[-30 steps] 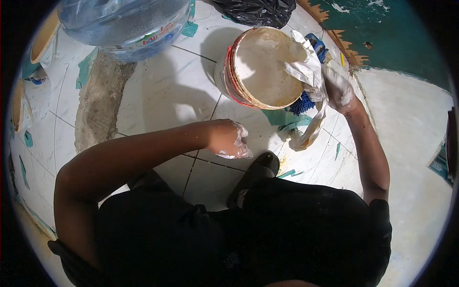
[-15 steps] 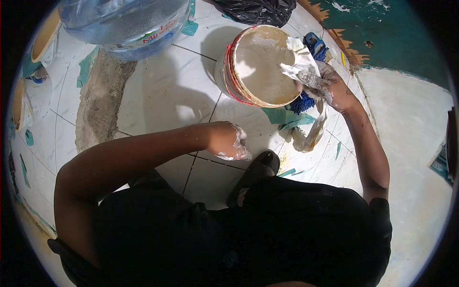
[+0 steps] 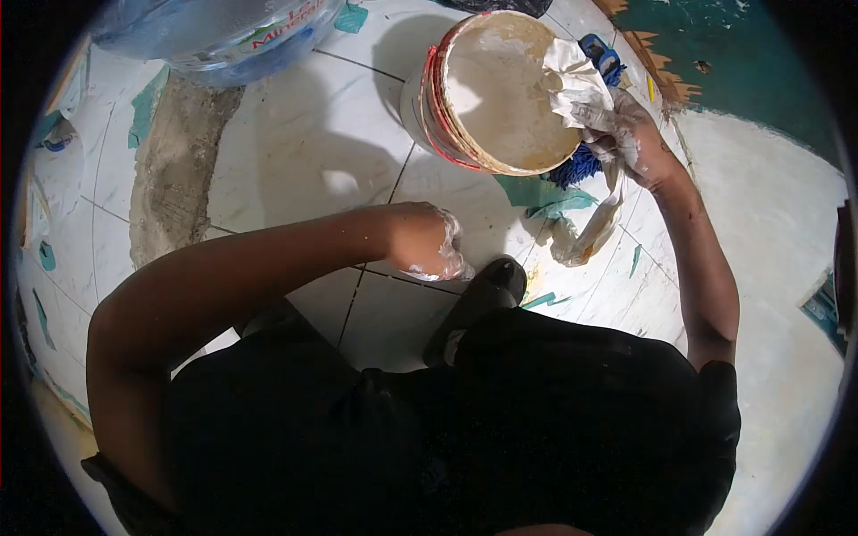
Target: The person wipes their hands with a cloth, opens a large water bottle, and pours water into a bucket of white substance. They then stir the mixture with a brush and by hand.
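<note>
My right hand [image 3: 633, 143], smeared with white, is closed on a crumpled white rag [image 3: 572, 76] at the right rim of a bucket [image 3: 440, 107]. A long, stained end of the rag hangs below the hand. The bucket has a red band round its outside and a whitish coating inside; its mouth faces me. My left hand [image 3: 429, 243] is curled into a fist above the tiled floor, with white smears on the fingers. Whether anything is inside that fist is hidden.
A large clear water bottle [image 3: 241, 40] stands at the upper left beside a strip of rough broken concrete [image 3: 174, 170]. Blue mop-like strands [image 3: 576, 168] lie behind the bucket. Green flakes [image 3: 559, 205] are scattered over the tiles. My shoe [image 3: 496, 284] is below my left hand.
The whole view has shifted, so the bottle and bucket sit higher in it. My right hand still grips the rag at the rim, and the rag's upper part looks more bunched.
</note>
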Available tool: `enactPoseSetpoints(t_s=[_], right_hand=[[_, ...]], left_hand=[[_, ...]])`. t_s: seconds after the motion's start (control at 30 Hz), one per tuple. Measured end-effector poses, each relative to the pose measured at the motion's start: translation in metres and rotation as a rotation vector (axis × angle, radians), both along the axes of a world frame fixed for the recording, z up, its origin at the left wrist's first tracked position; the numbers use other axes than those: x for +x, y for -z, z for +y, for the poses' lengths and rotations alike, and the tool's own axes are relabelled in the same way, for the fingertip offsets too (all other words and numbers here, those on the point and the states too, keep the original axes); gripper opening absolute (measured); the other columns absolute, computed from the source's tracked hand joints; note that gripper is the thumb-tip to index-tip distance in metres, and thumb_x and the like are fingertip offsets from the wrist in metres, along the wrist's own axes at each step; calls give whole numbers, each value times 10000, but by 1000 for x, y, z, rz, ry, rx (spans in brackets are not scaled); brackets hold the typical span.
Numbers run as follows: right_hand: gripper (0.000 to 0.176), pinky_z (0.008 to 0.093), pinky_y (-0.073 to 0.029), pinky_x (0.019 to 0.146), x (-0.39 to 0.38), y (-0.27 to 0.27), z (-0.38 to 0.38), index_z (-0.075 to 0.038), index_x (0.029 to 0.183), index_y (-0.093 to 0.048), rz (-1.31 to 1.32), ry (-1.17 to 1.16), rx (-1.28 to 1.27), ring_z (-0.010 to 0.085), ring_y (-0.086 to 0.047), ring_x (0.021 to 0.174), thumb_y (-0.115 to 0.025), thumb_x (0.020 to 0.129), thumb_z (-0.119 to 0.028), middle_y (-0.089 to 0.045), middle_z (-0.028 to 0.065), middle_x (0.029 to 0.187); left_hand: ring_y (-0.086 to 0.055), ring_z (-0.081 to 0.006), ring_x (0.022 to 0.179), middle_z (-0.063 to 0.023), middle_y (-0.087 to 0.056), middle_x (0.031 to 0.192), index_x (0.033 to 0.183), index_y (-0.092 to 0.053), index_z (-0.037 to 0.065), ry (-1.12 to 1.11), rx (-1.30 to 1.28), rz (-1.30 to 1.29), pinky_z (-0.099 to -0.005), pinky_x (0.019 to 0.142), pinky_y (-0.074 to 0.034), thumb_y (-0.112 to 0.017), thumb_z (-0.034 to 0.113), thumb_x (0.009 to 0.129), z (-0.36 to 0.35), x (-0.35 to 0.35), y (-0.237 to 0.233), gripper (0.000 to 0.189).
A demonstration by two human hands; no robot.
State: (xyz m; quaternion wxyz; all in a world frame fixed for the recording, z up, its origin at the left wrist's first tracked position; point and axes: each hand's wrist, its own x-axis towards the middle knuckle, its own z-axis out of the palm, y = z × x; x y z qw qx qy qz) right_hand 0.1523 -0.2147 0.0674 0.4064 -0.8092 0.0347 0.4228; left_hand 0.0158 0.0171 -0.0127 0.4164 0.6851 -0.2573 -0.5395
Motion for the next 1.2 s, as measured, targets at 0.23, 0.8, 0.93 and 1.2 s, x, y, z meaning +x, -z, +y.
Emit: enactPoseSetpoints(t_s=[0.23, 0.8, 0.93, 1.2], right_hand=[[611, 313, -421, 875, -5, 13, -24, 16, 1271, -388, -299, -197, -116, 207, -516, 1038, -658, 788, -244, -529, 144, 1177], [478, 304, -413, 882, -4, 20, -21, 54, 1205, -435, -309, -192, -200, 204, -531, 990, -557, 854, -247, -551, 175, 1135], [482, 303, -413, 879, -9, 5, -6, 53, 1213, -432, -144, -118, -129, 204, -530, 987, -543, 856, -251, -549, 173, 1141], [489, 297, -409, 882, -5, 14, -13, 44, 1219, -437, -255, -304, -194, 196, -525, 1003, -548, 843, -250, -542, 160, 1157]], left_hand=[[-629, -231, 765, -144, -640, 781, 945, -585, -28, -8, 30, 40, -349, 731, -471, -569, 379, 839, -1, -2, 2, 421], [-623, -208, 738, -118, -638, 764, 939, -587, -8, -18, 36, 81, -336, 690, -471, -591, 359, 832, -2, -1, -4, 382], [-622, -206, 713, -108, -636, 750, 937, -586, -6, -23, 42, 74, -337, 672, -476, -591, 350, 834, -2, -2, -4, 371], [-626, -227, 749, -133, -640, 790, 928, -588, -10, 3, 36, 22, -345, 698, -477, -591, 360, 825, -2, -2, -1, 384]])
